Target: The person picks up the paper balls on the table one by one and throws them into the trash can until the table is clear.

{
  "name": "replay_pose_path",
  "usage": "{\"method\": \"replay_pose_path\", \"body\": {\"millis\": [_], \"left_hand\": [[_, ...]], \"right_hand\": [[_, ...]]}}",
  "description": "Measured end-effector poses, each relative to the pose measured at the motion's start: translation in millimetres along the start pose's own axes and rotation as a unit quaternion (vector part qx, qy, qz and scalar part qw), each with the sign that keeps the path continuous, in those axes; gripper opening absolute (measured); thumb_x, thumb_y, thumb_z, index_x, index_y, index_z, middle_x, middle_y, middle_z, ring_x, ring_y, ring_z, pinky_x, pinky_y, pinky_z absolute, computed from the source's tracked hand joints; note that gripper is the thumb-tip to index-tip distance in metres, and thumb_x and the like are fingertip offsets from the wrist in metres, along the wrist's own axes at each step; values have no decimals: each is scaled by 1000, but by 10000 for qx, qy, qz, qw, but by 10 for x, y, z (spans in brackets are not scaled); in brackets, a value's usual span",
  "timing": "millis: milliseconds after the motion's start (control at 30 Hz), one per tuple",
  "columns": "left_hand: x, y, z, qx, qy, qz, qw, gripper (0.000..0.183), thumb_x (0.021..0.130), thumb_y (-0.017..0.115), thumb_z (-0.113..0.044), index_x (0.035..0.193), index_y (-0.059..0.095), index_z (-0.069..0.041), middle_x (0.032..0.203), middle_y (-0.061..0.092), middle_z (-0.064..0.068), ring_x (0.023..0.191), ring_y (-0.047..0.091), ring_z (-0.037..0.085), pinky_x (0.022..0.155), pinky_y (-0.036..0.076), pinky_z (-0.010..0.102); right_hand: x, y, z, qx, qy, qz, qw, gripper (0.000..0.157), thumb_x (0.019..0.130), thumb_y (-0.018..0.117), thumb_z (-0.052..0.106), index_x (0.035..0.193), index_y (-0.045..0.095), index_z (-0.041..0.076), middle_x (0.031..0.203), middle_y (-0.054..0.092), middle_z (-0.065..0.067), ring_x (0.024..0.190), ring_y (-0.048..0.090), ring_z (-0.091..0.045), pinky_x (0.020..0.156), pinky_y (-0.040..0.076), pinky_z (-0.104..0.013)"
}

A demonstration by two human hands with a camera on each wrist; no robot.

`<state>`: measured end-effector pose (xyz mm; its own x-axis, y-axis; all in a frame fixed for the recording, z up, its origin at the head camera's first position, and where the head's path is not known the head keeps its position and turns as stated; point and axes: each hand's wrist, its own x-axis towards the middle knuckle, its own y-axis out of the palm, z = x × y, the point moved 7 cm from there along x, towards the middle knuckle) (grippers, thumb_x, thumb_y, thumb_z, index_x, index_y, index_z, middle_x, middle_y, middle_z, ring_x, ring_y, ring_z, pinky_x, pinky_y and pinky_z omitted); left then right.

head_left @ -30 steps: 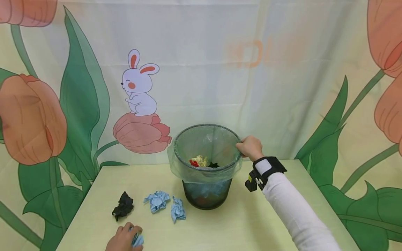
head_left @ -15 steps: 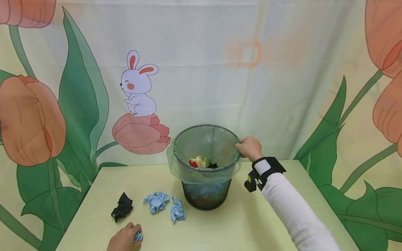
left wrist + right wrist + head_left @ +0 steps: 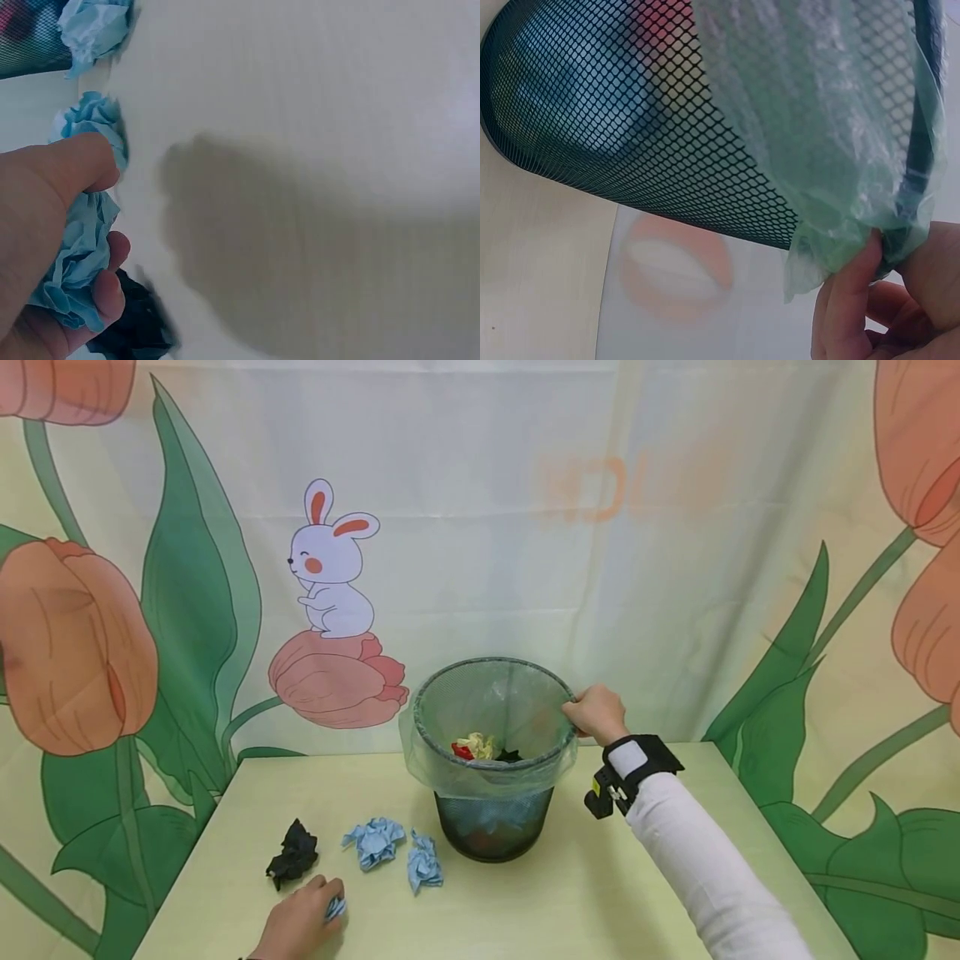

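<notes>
My left hand (image 3: 300, 920) grips a crumpled ball of blue paper (image 3: 79, 262) near the table's front left; the left wrist view shows fingers and thumb curled round it. At the back, a black mesh wastebasket (image 3: 491, 835) stands upright, lined with a thin green plastic bag (image 3: 817, 135) folded over its rim. My right hand (image 3: 597, 713) pinches the rim and bag at the basket's right side. Inside the basket lie yellow crumpled paper (image 3: 478, 745), a red piece (image 3: 462, 751) and a black one (image 3: 509, 756); blue shapes show through the mesh.
On the table (image 3: 555, 910), a black crumpled paper (image 3: 293, 853) lies just beyond my left hand. Two blue crumpled papers, one (image 3: 377, 842) left of the other (image 3: 425, 862), lie between it and the basket. A printed cloth backdrop (image 3: 480, 527) hangs behind.
My left hand has closed round the blue paper and shifted slightly forward with it. The right hand keeps its hold on the basket's rim.
</notes>
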<state>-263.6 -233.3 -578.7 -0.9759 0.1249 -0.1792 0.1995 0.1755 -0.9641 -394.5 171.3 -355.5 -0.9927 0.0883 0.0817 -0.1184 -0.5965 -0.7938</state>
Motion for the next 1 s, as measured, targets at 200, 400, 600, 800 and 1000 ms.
{"method": "replay_pose_path", "body": {"millis": [200,400,600,800,1000], "left_hand": [[70,-279,-154,242,391,-676,9967,22,74,73,-16,92,62,-13,75,48,1,61,43,15,52,40,29],[136,-513,-303,285,768,-1090,9907,27,73,73,-19,97,64,-12,75,47,-1,58,39,13,48,32,26],[173,-749,-431,782,1266,-1481,9777,26,70,76,-19,92,63,-14,75,48,-2,56,40,10,46,34,25],[213,-1027,-522,991,1659,-1849,9636,25,69,77,-16,88,61,-16,74,48,-2,55,40,11,42,34,24],[278,-1282,-622,1106,1857,-2046,9547,27,69,79,-17,88,61,-14,74,49,0,55,43,11,43,39,23]], "right_hand": [[-14,-19,17,-48,-62,3,10000,44,81,52,11,43,30,18,38,32,4,43,56,-14,37,29,-20],[-19,-27,30,-90,-113,-29,9999,45,81,52,10,42,29,18,36,32,6,41,55,-12,36,27,-20],[-28,-20,39,-23,-81,-27,10000,45,81,52,10,43,29,18,37,30,6,40,53,-10,37,27,-19],[-29,-19,46,-52,-85,-31,9999,45,81,52,10,42,30,18,37,32,6,44,57,-14,38,26,-20],[-27,-11,29,-81,-49,-18,10000,45,81,52,10,43,29,18,38,31,5,43,56,-13,37,25,-19]]}}
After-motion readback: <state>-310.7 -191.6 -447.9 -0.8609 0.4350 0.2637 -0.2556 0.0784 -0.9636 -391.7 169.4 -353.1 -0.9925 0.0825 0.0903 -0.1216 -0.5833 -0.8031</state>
